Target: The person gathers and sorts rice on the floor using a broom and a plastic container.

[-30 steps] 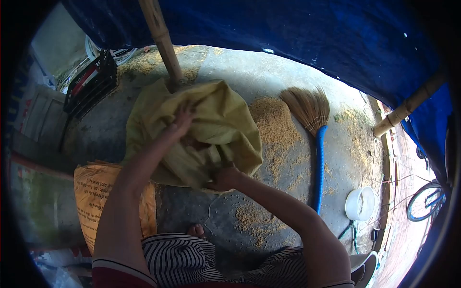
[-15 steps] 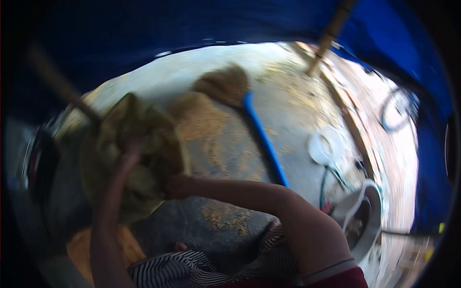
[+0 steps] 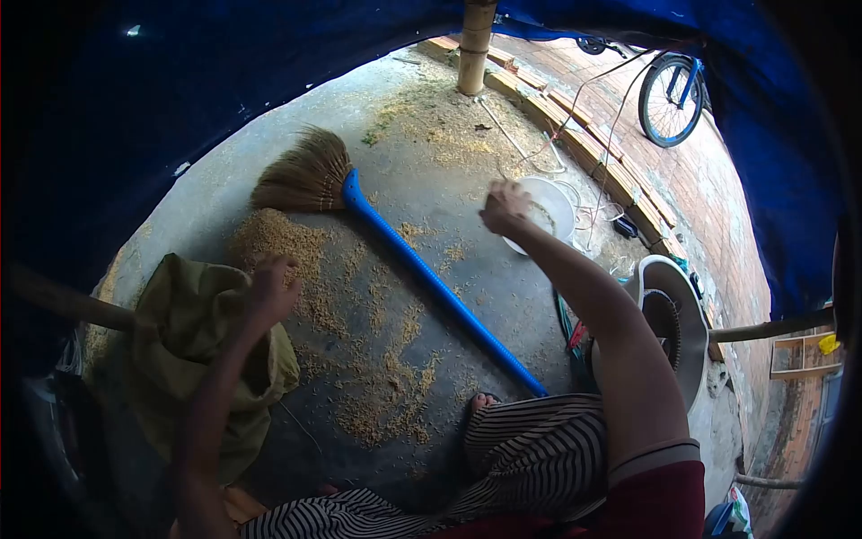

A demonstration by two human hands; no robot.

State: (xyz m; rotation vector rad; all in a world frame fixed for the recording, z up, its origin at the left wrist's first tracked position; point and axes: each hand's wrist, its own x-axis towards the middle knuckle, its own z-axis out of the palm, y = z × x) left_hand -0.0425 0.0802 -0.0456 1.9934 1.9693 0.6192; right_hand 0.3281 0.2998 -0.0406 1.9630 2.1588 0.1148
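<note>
— Where do the person's 2 hands sit?

— Well apart. The left hand (image 3: 269,287) is on the upper edge of the olive sack (image 3: 184,359), which slumps on the concrete floor (image 3: 431,180) at the left of the view. Its fingers curl over the cloth and seem to pinch the mouth. The right hand (image 3: 505,205) is at the end of an outstretched arm, at the white bowl (image 3: 549,208), which stands on the floor beyond the broom.

— Does it have the bowl?

— Hard to say. The hand is loosely curled, knuckles up, over the bowl's near rim (it overlaps the rim in the head view). Whether the fingers have closed on the rim cannot be told.

— And between the 2?

— 1 broom (image 3: 422,261) with a blue handle lies slantwise, its bristles near a heap of grain (image 3: 269,235) just beside the sack. More grain is strewn across the floor toward the person's striped trousers (image 3: 539,440).

— So which step is this, by your reckoning?

— A reach for the bowl with 1 hand while the other minds the sack's mouth. That is a judgement only.

— What would the next move ask for?

— A firm hold on the thin rim before any lift, and a path back over the broom handle, not into it. The left hand would need a tight gather on the mouth, since the sack sags and leans.
</note>
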